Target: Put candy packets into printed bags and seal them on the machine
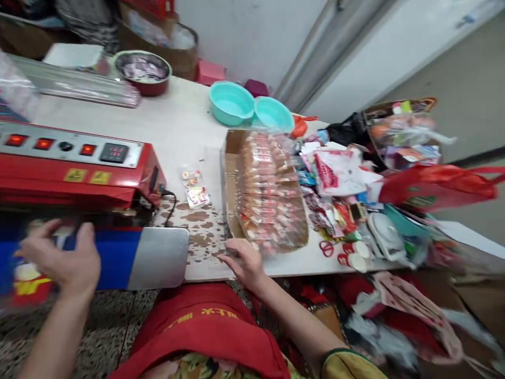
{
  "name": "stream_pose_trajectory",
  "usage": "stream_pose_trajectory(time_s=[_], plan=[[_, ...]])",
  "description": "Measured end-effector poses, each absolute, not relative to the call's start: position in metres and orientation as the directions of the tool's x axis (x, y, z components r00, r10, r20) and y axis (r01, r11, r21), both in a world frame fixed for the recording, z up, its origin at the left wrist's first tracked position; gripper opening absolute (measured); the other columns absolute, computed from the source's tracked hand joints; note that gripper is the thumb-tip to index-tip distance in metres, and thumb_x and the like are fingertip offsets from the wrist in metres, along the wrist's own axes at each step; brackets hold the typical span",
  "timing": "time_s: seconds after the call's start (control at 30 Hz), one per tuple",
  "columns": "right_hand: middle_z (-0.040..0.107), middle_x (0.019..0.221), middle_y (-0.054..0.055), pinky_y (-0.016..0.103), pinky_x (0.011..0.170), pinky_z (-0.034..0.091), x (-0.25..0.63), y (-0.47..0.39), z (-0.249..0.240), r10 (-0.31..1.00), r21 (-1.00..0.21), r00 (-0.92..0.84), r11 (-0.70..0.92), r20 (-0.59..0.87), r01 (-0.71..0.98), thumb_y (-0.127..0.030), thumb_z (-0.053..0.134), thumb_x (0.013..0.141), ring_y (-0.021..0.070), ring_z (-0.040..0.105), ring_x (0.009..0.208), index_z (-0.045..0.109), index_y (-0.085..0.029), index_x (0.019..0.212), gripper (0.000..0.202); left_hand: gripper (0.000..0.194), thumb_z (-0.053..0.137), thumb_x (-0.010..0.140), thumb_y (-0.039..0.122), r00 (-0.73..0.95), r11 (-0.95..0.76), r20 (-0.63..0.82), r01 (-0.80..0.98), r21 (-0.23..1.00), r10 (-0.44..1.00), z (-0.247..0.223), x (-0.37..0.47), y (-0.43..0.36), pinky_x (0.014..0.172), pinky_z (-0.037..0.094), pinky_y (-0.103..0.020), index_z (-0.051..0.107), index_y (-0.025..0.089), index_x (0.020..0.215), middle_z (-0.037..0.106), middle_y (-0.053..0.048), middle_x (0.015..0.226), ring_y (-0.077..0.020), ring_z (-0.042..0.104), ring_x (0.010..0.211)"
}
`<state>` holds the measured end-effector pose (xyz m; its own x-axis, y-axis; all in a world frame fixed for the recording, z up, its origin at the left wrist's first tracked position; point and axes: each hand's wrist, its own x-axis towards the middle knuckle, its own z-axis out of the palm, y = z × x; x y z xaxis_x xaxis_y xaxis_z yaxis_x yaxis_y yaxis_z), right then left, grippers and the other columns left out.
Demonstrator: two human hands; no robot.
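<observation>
My left hand (65, 258) is blurred, its thumb and fingers apart, over the blue-and-silver shelf (160, 258) of a red band sealer (67, 179). Beside that wrist lies a smeared packet (29, 284) with a red and yellow print like French fries; whether the hand touches it is unclear. My right hand (244, 260) has its fingers loosely bent and apart, with nothing seen in them. It is at the near left corner of a cardboard box (232, 184) filled with clear-wrapped goods (262, 184) in rows. Between sealer and box lies a small printed packet (196, 196).
Two turquoise basins (231, 102) and a bowl of wrapped pieces (144, 71) stand at the back. To the right are heaped packets (331, 168), red scissors (326, 248), paper cups (357, 255) and a red bag (430, 187). A black cord (172, 205) leaves the sealer.
</observation>
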<state>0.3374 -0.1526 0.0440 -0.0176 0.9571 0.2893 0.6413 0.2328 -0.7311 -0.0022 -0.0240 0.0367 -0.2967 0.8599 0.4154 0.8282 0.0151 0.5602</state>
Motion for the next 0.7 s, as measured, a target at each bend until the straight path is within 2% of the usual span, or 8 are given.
stream_pose_trajectory(time_s=[0.03, 0.1, 0.17, 0.27, 0.43, 0.57, 0.63, 0.7], plan=[[0.07, 0.104, 0.008, 0.042, 0.087, 0.055, 0.363, -0.171, 0.048, 0.931, -0.64, -0.026, 0.27, 0.364, 0.72, -0.027, 0.07, 0.082, 0.0237, 0.066, 0.099, 0.06, -0.027, 0.112, 0.032, 0.039, 0.061, 0.081, 0.035, -0.204, -0.119, 0.475, 0.817, 0.564, 0.856, 0.032, 0.027, -0.036, 0.097, 0.041, -0.053, 0.05, 0.024, 0.117, 0.058, -0.011, 0.118, -0.0317, 0.052, 0.113], [0.068, 0.11, 0.01, 0.044, 0.089, 0.055, 0.409, -0.201, 0.054, 0.886, -0.462, -0.046, 0.284, 0.461, 0.84, -0.025, 0.074, 0.078, 0.0254, 0.064, 0.105, 0.056, -0.027, 0.117, 0.043, 0.036, 0.064, 0.08, 0.027, 0.224, -0.491, 0.468, 0.64, 0.591, 0.855, 0.026, 0.097, -0.062, 0.096, 0.045, -0.044, 0.056, 0.025, 0.115, 0.062, -0.008, 0.112, -0.027, 0.058, 0.108], [0.065, 0.115, 0.011, 0.045, 0.09, 0.056, 0.446, -0.22, 0.055, 0.876, -0.31, -0.092, 0.263, 0.473, 0.914, -0.027, 0.075, 0.077, 0.0266, 0.062, 0.11, 0.056, -0.028, 0.117, 0.044, 0.034, 0.06, 0.084, 0.022, 0.578, -0.707, 0.437, 0.406, 0.579, 0.689, 0.023, 0.17, -0.087, 0.096, 0.046, -0.04, 0.057, 0.026, 0.117, 0.061, -0.01, 0.117, -0.0248, 0.058, 0.11], [0.062, 0.122, 0.011, 0.045, 0.094, 0.054, 0.479, -0.232, 0.048, 0.906, -0.126, -0.221, 0.282, 0.36, 0.951, -0.032, 0.073, 0.08, 0.028, 0.056, 0.12, 0.062, -0.028, 0.109, 0.031, 0.039, 0.062, 0.083, 0.02, 0.833, -0.879, 0.376, 0.243, 0.411, 0.406, 0.019, 0.247, -0.11, 0.096, 0.045, -0.042, 0.058, 0.028, 0.122, 0.058, -0.012, 0.128, -0.0272, 0.053, 0.118], [0.058, 0.132, 0.013, 0.047, 0.101, 0.049, 0.503, -0.234, 0.03, 0.937, 0.034, -0.307, 0.306, 0.166, 0.951, -0.028, 0.068, 0.084, 0.0299, 0.046, 0.131, 0.066, -0.024, 0.106, 0.023, 0.017, 0.062, 0.083, 0.017, 0.909, -0.949, 0.33, 0.168, 0.266, 0.254, 0.005, 0.274, -0.11, 0.104, 0.036, -0.047, 0.067, 0.019, 0.098, 0.051, -0.014, 0.139, -0.0299, 0.045, 0.129], [0.059, 0.134, 0.011, 0.049, 0.106, 0.044, 0.509, -0.23, 0.055, 0.921, 0.014, -0.348, 0.351, 0.174, 0.936, -0.032, 0.068, 0.085, 0.0281, 0.044, 0.133, 0.067, -0.022, 0.093, 0.013, 0.008, 0.063, 0.085, 0.024, 0.861, -0.967, 0.444, 0.197, 0.161, 0.249, 0.021, 0.262, -0.098, 0.108, 0.031, -0.051, 0.066, 0.02, 0.091, 0.055, -0.011, 0.136, -0.0312, 0.042, 0.132], [0.061, 0.131, 0.011, 0.048, 0.106, 0.045, 0.504, -0.22, 0.089, 0.894, -0.079, -0.376, 0.405, 0.243, 0.911, -0.035, 0.069, 0.083, 0.028, 0.048, 0.13, 0.066, -0.021, 0.086, 0.015, 0.015, 0.065, 0.084, 0.034, 0.804, -0.945, 0.506, 0.207, 0.254, 0.312, 0.049, 0.256, -0.091, 0.107, 0.032, -0.053, 0.064, 0.02, 0.088, 0.056, -0.012, 0.133, -0.0327, 0.041, 0.131], [0.065, 0.125, 0.012, 0.044, 0.101, 0.049, 0.492, -0.203, 0.129, 0.875, -0.254, -0.338, 0.434, 0.346, 0.864, -0.03, 0.071, 0.082, 0.0272, 0.055, 0.124, 0.065, -0.02, 0.08, 0.012, 0.02, 0.067, 0.082, 0.037, 0.737, -0.863, 0.522, 0.163, 0.477, 0.428, 0.085, 0.25, -0.084, 0.106, 0.036, -0.051, 0.061, 0.018, 0.082, 0.054, -0.014, 0.133, -0.0318, 0.042, 0.13]])
